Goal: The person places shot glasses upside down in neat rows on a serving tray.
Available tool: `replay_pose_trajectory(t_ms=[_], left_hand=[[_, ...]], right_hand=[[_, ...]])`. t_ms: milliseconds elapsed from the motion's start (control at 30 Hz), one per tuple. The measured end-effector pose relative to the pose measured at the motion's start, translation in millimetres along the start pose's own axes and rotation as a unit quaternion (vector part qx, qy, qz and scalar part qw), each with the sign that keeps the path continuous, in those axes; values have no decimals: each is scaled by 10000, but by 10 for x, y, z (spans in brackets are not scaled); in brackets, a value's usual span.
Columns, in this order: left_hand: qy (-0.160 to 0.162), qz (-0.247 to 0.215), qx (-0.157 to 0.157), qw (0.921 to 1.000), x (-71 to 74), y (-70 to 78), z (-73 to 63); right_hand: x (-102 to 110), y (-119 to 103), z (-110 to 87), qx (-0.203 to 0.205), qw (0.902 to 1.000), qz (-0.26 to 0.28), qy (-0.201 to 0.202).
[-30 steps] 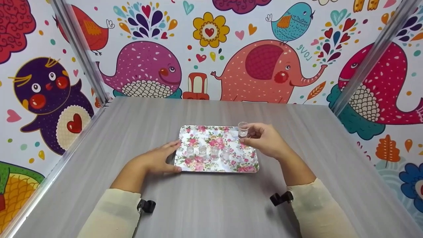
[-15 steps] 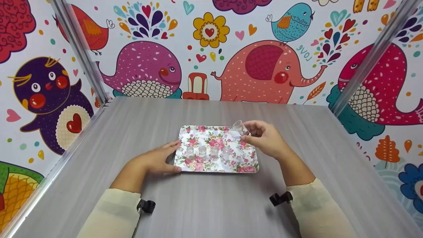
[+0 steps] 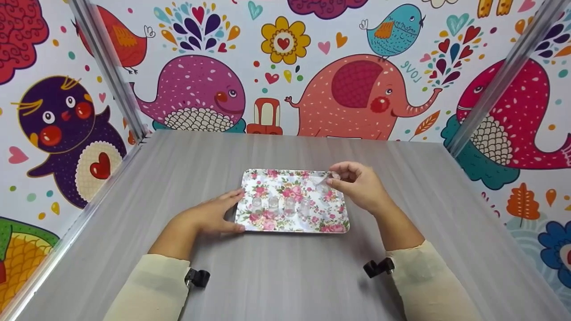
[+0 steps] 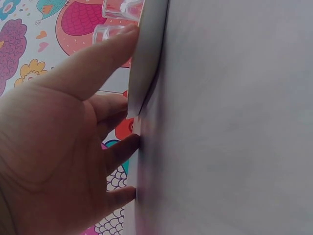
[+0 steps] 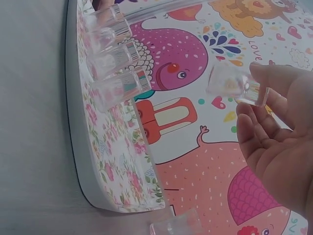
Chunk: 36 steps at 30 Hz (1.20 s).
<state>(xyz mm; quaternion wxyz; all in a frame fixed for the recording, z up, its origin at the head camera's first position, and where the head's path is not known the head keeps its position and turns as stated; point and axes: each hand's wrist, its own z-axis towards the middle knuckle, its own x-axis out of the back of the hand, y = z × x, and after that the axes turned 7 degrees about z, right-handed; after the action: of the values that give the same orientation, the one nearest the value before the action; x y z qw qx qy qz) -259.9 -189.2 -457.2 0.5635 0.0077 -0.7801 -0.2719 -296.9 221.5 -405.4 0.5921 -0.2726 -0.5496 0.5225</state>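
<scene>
In the head view my right hand (image 3: 363, 187) pinches a small clear shot glass (image 5: 234, 84) by its base, above the tray's far right corner. The right wrist view shows its wide mouth tipped downward and its thick base up between thumb and fingers. My left hand (image 3: 212, 214) rests with extended fingers and thumb against the left edge of the flowered tray (image 3: 321, 223). In the left wrist view the thumb (image 4: 105, 58) touches the tray's rim. Several more shot glasses (image 3: 273, 205) stand mouth down in a row on the tray's front half.
Another clear glass (image 5: 177, 224) is partly in view beyond the tray's end in the right wrist view. The tray lies on a grey wood-grain table (image 3: 285, 272). Cartoon-printed walls (image 3: 281, 80) and metal posts (image 3: 111, 71) enclose the table's back and sides.
The glass in my right hand was upright a second ago; it has tilted left and turned over until its mouth points down. My left hand and the tray have stayed in place.
</scene>
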Motion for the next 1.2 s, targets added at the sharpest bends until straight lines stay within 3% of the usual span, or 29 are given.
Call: replay_pose_trajectory(t_ms=[300,667,933,1200], left_hand=[[-29,86,102,9999,-9,-1,0],[1,103,45,9999,-8,-5,0],[0,68,29,10000,-11,-8,0],[18,110,-11,9999,-9,-12,0]], right_hand=[[-43,28,7,-9,9999,93,-122],[-146,99,25,-671,9943,228,-796],[-209,234,29,-744,9882,-300,-1305],[-239,354,43,-727,9844,-513,-1518]])
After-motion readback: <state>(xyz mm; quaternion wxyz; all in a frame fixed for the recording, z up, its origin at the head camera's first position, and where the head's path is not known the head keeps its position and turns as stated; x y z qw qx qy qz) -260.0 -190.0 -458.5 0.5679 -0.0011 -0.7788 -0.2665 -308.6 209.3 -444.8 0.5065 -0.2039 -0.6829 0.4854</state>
